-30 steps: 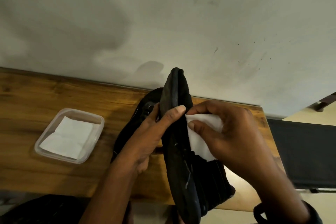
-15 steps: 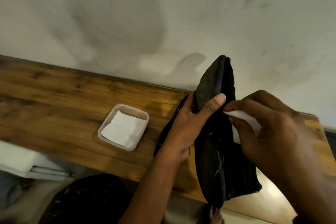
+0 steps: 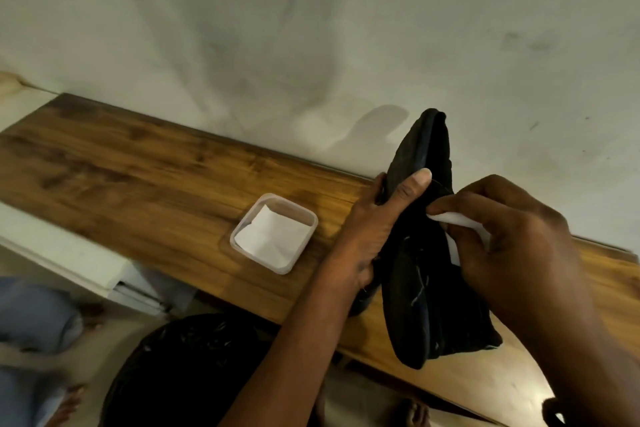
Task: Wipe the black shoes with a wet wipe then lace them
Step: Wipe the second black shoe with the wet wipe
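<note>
Above the right end of the wooden tabletop (image 3: 138, 177), a black shoe (image 3: 412, 288) is held up off the wood, standing nearly on end with one narrow tip pointing up towards the wall (image 3: 311, 28) and its other end hanging just over the tabletop's near edge. The left hand (image 3: 370, 232) grips the shoe from the left side, its thumb laid flat across the dark upper and the other fingers (image 3: 379, 184) wrapped round behind. The right hand (image 3: 512, 246) comes in from the right with its fingers (image 3: 464, 201) curled, pinching a white wipe (image 3: 450, 218) and pressing it against the shoe's right face, just beside the left thumb. Only a strip of the wipe shows between those fingers. A few pale scuff lines mark the lower part of the shoe. Left of the hands and apart from them, a clear square tub (image 3: 306, 217) sits on the tabletop with a folded white sheet (image 3: 270, 236) lying inside it. Below the tabletop's near edge, a black bag (image 3: 194, 367) shows, blurred.
</note>
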